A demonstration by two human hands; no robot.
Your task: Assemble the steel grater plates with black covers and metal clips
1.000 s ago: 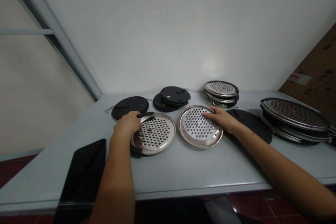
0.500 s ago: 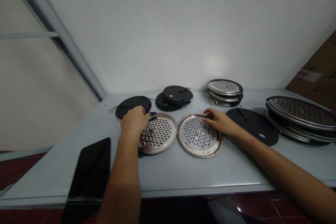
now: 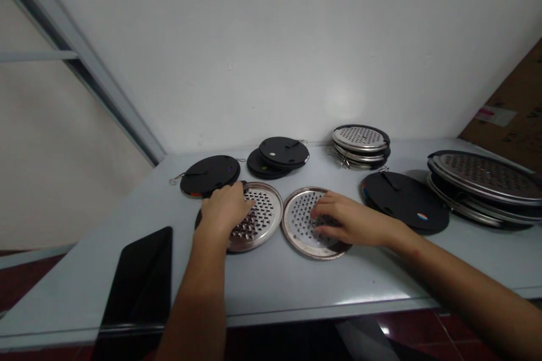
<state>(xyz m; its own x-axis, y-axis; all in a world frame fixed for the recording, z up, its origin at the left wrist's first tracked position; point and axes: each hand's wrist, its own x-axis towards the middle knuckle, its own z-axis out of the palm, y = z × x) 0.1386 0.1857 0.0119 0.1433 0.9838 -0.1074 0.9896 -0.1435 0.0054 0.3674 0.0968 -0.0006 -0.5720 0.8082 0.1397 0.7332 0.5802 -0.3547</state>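
Two round metal grater plates lie side by side before me. My left hand (image 3: 225,207) is over the left part of one grater plate (image 3: 267,220), its thumb stretched across the holes and its other fingers curled down at the far-left side, partly hidden. A black crescent (image 3: 198,218), apparently a holder under this plate, shows left of the hand. Above the other grater plate (image 3: 300,237), which has a browned rim, my right hand (image 3: 345,218) holds its fingers apart, with the tips near or touching the perforated face.
Black discs with wire hooks lie behind, one alone (image 3: 209,175) and a pair (image 3: 284,153). Stacked graters stand at the back (image 3: 361,140) and far right (image 3: 483,177). Another black disc (image 3: 404,200) lies beside my right wrist. A dark tablet-like slab (image 3: 141,271) overhangs the front edge. A cardboard box (image 3: 514,118) stands right.
My right hand has come from the far-right rim nearer, over its plate's face. My left thumb now reaches across the left plate, and more black shows left of that plate. The view has shifted slightly.
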